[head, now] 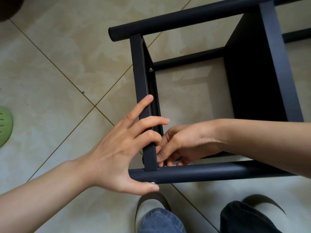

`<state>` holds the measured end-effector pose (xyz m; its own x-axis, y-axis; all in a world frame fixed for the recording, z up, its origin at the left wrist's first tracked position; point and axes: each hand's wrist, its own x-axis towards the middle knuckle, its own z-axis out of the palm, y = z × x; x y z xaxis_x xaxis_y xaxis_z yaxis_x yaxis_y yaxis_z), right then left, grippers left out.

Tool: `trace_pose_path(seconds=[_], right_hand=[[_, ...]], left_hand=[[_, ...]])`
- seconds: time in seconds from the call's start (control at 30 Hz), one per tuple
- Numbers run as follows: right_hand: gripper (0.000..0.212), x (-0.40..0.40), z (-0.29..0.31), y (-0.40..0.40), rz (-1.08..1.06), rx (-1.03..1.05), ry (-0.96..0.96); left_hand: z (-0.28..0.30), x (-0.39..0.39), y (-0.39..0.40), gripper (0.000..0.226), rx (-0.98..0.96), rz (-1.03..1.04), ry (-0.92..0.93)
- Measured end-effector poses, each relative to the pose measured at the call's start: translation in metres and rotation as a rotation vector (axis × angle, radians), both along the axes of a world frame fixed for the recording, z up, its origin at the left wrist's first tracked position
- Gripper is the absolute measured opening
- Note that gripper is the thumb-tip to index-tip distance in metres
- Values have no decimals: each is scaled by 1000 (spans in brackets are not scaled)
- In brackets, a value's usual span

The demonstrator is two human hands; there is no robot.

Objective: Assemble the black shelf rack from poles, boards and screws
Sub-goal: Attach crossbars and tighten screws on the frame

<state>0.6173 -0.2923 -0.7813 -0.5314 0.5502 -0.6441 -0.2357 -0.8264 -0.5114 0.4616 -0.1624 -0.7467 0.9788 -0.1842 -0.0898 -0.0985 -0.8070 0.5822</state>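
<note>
The black shelf rack lies on its side on the tiled floor. A near pole (210, 172) runs left to right at the bottom, a far pole (176, 17) at the top. One board (142, 78) joins them on the left, a second board (279, 64) on the right. My left hand (124, 148) grips the left board's near end, thumb under the near pole beside a silver screw head (152, 183). My right hand (183, 142) reaches inside the frame, fingertips curled at the corner where board meets pole; what they pinch is hidden. Another screw (150, 70) shows inside the left board.
Beige floor tiles with gold grout lines lie all around. A green slipper (5, 125) sits at the left edge. My two feet in grey slippers (151, 211) and trouser legs are just below the near pole. A lower pole (188, 60) crosses inside the frame.
</note>
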Motion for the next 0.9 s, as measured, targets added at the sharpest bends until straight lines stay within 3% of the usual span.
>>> trace_pose_path(seconds=[0.33, 0.6, 0.9], right_hand=[[22, 0, -1, 2, 27, 2, -24], [11, -1, -3, 1, 25, -12, -4], [23, -1, -4, 0, 8, 47, -19]], left_hand=[[-1, 0, 0, 65, 5, 1, -4], [-1, 0, 0, 66, 11, -4, -7], [0, 0, 0, 64, 6, -5, -10]])
